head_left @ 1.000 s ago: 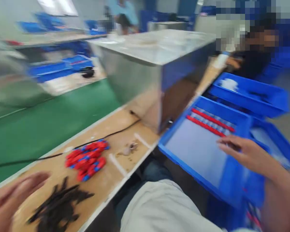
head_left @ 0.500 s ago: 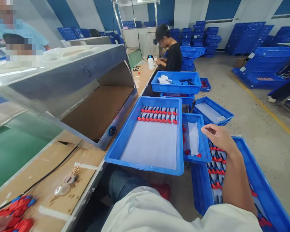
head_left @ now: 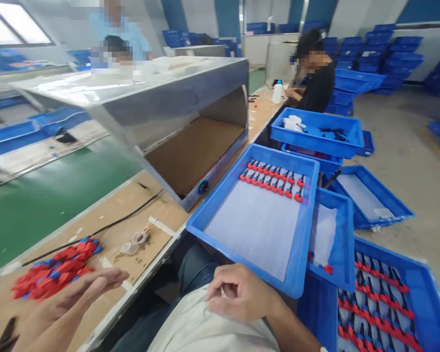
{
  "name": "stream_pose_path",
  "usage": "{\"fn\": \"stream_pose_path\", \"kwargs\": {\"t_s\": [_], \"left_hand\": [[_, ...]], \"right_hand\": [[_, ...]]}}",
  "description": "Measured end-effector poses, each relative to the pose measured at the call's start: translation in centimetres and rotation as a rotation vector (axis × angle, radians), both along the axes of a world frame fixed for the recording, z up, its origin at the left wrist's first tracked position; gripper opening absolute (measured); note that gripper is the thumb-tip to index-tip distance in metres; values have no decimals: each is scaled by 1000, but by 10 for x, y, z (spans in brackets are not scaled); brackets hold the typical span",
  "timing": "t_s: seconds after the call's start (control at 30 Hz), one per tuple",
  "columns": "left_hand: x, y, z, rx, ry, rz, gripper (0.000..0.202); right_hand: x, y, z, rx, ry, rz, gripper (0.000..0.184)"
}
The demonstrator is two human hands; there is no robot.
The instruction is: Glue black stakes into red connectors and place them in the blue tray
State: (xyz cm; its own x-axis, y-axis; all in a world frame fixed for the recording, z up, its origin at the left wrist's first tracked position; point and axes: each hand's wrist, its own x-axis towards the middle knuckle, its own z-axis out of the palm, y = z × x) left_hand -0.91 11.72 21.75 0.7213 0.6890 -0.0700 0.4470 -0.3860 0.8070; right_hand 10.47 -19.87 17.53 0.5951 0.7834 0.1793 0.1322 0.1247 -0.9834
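Observation:
My left hand point(head_left: 71, 305) is over the workbench with its fingers stretched out, right beside a heap of small red-and-blue plastic parts point(head_left: 60, 266). Nothing shows in it. In front of my light shirt, my right hand point(head_left: 242, 293) is curled, thumb and fingers drawn together; whatever they may pinch is hidden. Ahead of that hand lies a large blue tray point(head_left: 249, 261) lined with white paper. At its far end, two rows of red parts with black stems point(head_left: 271, 183) are lined up.
On the bench are a metal hood point(head_left: 176, 112), a black cable point(head_left: 106, 226) and small clear cups point(head_left: 132, 247). More red-and-black parts point(head_left: 377, 298) fill a lower blue crate point(head_left: 434, 293). Past the stacked trays, a co-worker point(head_left: 317, 83) in black sits at the bench.
The view has swung left. My right hand has come from above the lower right crate to in front of my body. My left hand now shows in full beside the heap.

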Motion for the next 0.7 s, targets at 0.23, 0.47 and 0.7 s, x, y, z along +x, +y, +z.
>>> {"fn": "stream_pose_path", "kwargs": {"t_s": [0.23,0.47,0.7], "left_hand": [[-26,-14,-5,-218,19,187,51],[-34,2,-19,-329,44,198,57],[-31,0,-18,-326,40,21,64]], "right_hand": [[28,70,-17,-11,-113,255,13],[29,105,-37,-101,83,209,14],[24,135,-38,-86,91,127,15]]}}
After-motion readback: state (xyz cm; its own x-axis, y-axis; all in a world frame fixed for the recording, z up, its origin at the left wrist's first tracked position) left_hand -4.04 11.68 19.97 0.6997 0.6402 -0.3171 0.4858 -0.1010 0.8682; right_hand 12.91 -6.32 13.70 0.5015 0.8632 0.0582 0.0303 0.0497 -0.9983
